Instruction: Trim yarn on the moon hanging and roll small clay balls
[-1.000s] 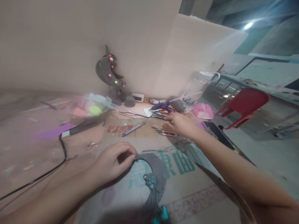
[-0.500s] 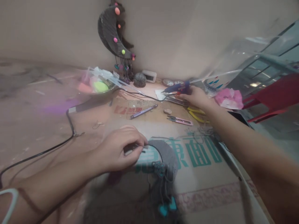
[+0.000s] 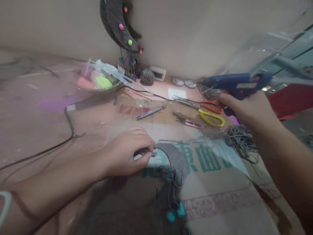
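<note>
My left hand (image 3: 133, 151) is closed, thumb and fingers pinched on the upper tip of a small grey crescent moon (image 3: 179, 160). Grey strings with teal hearts (image 3: 172, 215) dangle from the crescent over the cardboard. A grey string flower (image 3: 167, 172) lies at its inner curve. My right hand (image 3: 246, 107) grips a blue hot glue gun (image 3: 228, 81), raised at the right with its nozzle toward the left. Below the gun lie yellow-handled pliers or scissors (image 3: 212, 119) and orange-handled scissors (image 3: 210, 106). Pink thread snips (image 3: 189, 123) rest nearby.
A flattened cardboard sheet (image 3: 220, 192) covers the work surface. A bowl (image 3: 97, 90) of colourful materials stands back left, beside a black cord (image 3: 70, 122). A larger decorated crescent (image 3: 114, 24) hangs by the wall. A pen (image 3: 151, 112) and tangled grey yarn (image 3: 243, 140) lie about.
My right hand has lifted the glue gun from the back of the table and brought it right and closer. My left hand stays at the crescent's tip.
</note>
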{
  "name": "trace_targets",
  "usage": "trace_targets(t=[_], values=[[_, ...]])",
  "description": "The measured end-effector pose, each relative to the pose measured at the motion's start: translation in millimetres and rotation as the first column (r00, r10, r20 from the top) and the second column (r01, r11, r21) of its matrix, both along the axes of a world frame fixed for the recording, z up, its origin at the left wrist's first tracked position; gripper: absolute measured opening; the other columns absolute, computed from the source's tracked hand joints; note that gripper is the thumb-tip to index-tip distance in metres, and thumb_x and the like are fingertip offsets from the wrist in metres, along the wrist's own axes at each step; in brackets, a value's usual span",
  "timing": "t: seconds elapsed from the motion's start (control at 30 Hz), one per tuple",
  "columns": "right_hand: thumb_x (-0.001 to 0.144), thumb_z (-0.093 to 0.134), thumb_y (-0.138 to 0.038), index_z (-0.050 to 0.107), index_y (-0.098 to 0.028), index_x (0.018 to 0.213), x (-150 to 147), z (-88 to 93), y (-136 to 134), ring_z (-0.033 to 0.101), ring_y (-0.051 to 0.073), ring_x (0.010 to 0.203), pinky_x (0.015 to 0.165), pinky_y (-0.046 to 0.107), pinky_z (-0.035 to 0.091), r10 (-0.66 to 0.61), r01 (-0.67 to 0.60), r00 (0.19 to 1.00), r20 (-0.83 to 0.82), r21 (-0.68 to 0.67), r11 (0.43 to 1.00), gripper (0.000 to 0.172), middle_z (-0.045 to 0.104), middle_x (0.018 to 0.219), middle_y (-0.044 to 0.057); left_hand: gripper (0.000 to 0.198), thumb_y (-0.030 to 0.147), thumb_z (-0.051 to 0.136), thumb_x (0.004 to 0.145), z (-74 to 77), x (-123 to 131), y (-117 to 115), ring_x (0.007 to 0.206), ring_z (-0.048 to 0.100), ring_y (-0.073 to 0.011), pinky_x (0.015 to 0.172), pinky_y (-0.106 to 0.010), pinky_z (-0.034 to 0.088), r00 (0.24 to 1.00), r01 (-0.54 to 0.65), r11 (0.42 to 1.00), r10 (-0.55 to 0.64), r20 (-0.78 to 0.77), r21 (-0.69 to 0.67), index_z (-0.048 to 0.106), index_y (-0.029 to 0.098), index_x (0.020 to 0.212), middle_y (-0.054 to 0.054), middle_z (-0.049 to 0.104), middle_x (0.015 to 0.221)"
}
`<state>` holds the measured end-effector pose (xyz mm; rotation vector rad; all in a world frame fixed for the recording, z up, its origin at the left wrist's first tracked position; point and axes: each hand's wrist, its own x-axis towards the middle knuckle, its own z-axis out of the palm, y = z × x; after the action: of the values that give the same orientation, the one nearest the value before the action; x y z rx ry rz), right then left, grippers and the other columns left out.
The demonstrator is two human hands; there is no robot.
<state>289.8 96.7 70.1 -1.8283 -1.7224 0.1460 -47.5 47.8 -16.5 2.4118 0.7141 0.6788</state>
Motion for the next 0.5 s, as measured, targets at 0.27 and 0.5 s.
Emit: trace_targets(t=[0.27,0.5], values=[[0.072,0.074,-0.051,0.075,-0.025,0.075,-33,-32.4,-63,0.071,0.031,0.072,0.073,0.05,0.061,0.249,-0.35,0.918,-0.309,-0.336,0.875,0.027,0.073,0.072,0.008,0.01,0.017,0.053,0.086,4.0,1,-3,0.097,0.067,-0.0189,0.1,-0.038,0.042,0.996,0.081,0.996,-0.082,0.019,0.048,0.061,0.022,0.082,-0.004,0.075,0.104],[0.063,0.077,-0.063,0.077,-0.026,0.079,-33,-42.4,-59,0.071,0.034,0.078,0.08,0.052,0.061,0.32,-0.421,0.887,-0.332,-0.301,0.856,0.04,0.075,0.078,0.007,0.009,0.017,0.054,0.086,-0.2,0,0,0.098,0.065,-0.0203,0.097,-0.038,0.044,0.997,0.08,0.996,-0.079,0.015,-0.034,0.061,0.021,0.082,-0.005,0.074,0.105]])
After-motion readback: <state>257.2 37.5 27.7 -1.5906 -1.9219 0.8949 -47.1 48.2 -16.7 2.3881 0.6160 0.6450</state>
